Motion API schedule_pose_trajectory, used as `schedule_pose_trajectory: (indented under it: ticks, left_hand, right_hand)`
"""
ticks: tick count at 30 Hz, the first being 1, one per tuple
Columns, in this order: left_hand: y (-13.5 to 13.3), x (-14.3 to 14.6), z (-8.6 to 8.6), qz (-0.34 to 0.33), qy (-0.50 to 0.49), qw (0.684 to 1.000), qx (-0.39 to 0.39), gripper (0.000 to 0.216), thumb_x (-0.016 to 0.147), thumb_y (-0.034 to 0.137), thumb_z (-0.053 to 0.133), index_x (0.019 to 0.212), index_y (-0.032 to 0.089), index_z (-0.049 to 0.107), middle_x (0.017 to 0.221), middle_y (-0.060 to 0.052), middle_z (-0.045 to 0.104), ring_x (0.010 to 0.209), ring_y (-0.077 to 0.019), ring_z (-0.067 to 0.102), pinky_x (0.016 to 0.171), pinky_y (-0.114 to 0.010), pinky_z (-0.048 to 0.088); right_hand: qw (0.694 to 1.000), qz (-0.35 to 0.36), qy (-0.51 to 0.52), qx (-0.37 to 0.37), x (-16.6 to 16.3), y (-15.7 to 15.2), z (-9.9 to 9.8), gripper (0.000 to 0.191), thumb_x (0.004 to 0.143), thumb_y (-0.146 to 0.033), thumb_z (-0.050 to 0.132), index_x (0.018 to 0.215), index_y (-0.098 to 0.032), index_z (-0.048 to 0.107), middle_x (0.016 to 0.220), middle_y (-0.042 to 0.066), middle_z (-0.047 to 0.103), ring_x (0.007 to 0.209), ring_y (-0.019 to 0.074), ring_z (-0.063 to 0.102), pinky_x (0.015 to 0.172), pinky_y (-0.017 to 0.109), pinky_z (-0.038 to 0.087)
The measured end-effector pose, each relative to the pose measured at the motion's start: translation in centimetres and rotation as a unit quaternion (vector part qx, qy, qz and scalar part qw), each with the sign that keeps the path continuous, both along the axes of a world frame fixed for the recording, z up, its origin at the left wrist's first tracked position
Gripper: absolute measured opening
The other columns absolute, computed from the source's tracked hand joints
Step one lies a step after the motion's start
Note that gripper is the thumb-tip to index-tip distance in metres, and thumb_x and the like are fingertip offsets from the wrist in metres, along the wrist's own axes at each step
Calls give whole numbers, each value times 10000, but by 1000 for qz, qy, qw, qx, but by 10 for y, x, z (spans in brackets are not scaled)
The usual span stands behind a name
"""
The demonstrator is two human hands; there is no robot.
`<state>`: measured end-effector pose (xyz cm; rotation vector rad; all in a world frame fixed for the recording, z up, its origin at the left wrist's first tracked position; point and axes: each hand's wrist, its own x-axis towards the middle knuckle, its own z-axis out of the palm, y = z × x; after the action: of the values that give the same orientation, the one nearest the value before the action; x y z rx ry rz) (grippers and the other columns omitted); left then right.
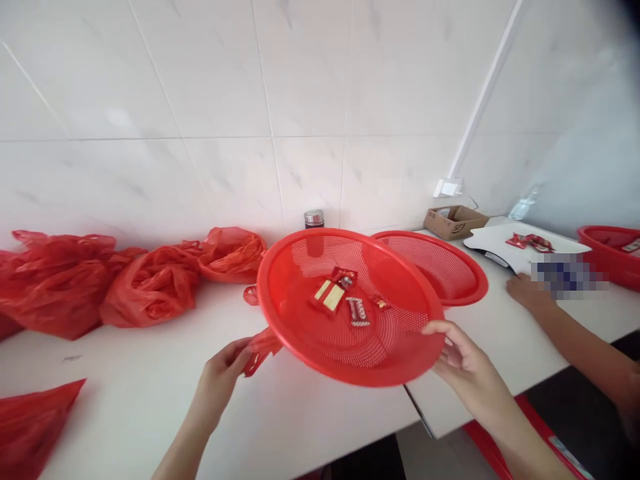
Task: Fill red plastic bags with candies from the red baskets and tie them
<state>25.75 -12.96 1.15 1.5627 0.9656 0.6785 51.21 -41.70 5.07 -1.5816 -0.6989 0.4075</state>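
Note:
A round red plastic basket [295, 340] with mesh sides is tilted toward me above the table. Several small wrapped snacks lie in it, among them a red-and-cream packet [330, 295] and a brown-and-white one [358, 312]. My right hand [463, 357] grips the basket's rim at the right, thumb over the edge. My left hand [230, 363] is closed on a red plastic bag [265, 341] at the basket's lower left. Most of this bag is hidden behind the basket.
Several filled red plastic bags [150, 287] line the wall at left; another [37, 427] lies nearer. A second red basket [450, 270], a flask [315, 219], a cardboard box [455, 222] and a white scale [500, 239] stand behind. At right is another person's arm [575, 333].

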Motion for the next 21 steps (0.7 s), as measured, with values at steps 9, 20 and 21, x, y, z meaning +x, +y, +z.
schedule_pose_trajectory:
  ticks: [9,20,21]
  left_hand:
    - [-25,-70,33,170,-290,914,-229,179,695,336,764,787,193,711,853,-5,722,854,-173,647,715,-250,568]
    - [-75,-47,30,23,-261,924,-279,250,667,385,795,772,180,697,692,-1,652,607,-101,555,612,-227,502]
    - [-83,-45,32,-30,-238,931,-276,259,682,392,786,799,178,701,653,0,636,573,-90,532,575,-207,468]
  right_hand:
    - [987,-146,-58,39,-15,57,-75,480,733,-395,706,1153,-276,509,1325,59,443,1109,222,552,929,367,488]
    - [986,149,-63,39,-137,82,-34,133,907,-313,534,981,-238,614,1005,70,596,956,211,584,865,333,480]
    - [980,172,-83,54,-143,91,-29,142,908,-302,533,998,-244,626,1057,77,583,1001,218,568,891,341,467]
